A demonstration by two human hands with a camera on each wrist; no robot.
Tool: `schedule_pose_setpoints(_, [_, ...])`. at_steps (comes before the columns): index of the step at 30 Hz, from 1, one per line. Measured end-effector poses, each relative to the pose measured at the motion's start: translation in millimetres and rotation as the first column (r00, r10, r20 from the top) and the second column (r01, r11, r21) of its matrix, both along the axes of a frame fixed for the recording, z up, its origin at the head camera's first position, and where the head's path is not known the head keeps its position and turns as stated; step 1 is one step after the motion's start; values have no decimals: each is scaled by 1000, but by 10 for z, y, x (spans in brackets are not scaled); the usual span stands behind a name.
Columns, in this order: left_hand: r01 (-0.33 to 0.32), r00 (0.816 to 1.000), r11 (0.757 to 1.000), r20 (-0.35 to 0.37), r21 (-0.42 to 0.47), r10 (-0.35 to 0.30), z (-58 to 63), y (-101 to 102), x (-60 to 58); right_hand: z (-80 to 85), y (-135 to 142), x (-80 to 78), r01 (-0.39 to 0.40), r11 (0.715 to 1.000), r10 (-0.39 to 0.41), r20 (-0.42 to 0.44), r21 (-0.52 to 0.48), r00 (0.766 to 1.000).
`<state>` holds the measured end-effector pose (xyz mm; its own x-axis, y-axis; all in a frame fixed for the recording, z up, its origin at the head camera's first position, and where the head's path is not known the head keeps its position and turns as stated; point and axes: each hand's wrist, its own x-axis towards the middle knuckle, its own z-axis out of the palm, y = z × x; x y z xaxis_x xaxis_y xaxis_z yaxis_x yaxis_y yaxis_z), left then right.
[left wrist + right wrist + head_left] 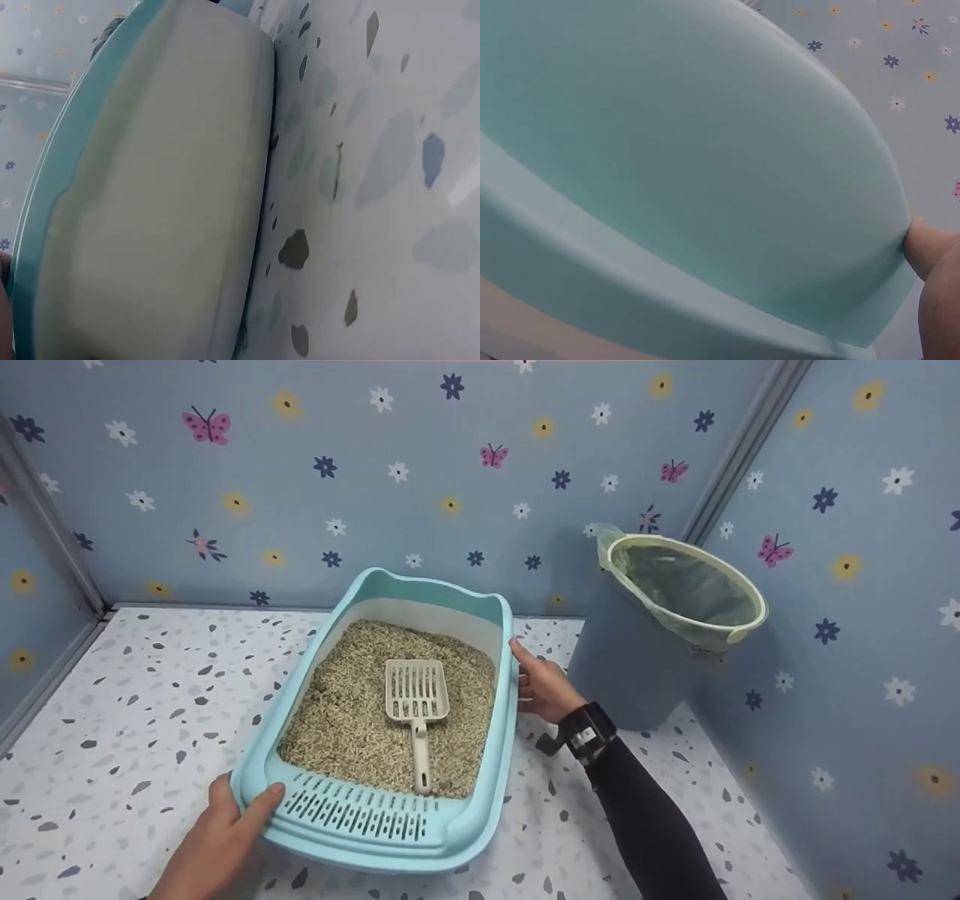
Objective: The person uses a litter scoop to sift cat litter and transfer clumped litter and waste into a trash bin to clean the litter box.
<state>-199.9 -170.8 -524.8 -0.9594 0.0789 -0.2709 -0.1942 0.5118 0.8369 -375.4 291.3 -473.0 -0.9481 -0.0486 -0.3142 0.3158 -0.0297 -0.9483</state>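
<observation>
A light blue litter box [491,780] stands on the speckled surface, turned slightly, with its perforated front step [352,808] towards me. Tan granular litter [345,720] fills it, and a beige slotted scoop [421,750] lies on top, handle towards the front. My left hand [217,840] grips the front left corner, thumb over the rim and the other fingers hidden underneath. At the right side my right hand [549,688] holds the rim, fingers curled at its outer edge. The left wrist view shows the pale outer wall [165,180] close up.
Behind the right hand stands a grey-blue trash bin [637,667] with a cream rim ring and a translucent green liner bag [675,577]. Flower-and-butterfly wall panels [420,450] enclose the back and both sides. Speckled white surface [135,720] extends left of the box.
</observation>
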Motion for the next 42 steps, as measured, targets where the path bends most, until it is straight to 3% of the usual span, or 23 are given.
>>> schedule_pose_setpoints(9, [114,988,986,-117,125,-99,-1,-402,-472,-48,133,490,-46,999,47,20,-14,999])
schedule_pose_setpoints(12, [116,987,985,-124,128,-100,7,-425,-566,0,214,502,-17,998,17,1,54,1000])
schedule_pose_setpoints(16, [34,995,995,-101,93,-24,21,-314,-392,105,270,268,61,983,-55,-40,172,998])
schedule_pose_setpoints(20, [-27,998,985,-57,171,37,33,-135,-172,171,324,5,71,962,-56,-66,262,996])
schedule_pose_setpoints(24, [-66,997,981,-34,180,73,80,-72,-155,170,358,-77,53,966,-39,-59,254,998])
schedule_pose_setpoints(28, [-67,998,986,-10,151,69,122,-132,-243,112,347,37,53,966,-41,-50,252,998])
schedule_pose_setpoints(37, [-31,997,988,-60,150,40,81,-369,-568,73,384,555,54,943,-45,-36,330,998])
schedule_pose_setpoints(40, [-35,996,987,-76,154,47,54,-406,-607,128,415,584,20,933,-5,-42,359,999])
schedule_pose_setpoints(42, [-38,994,984,-94,176,55,42,-369,-559,170,434,524,-3,933,25,-54,359,998])
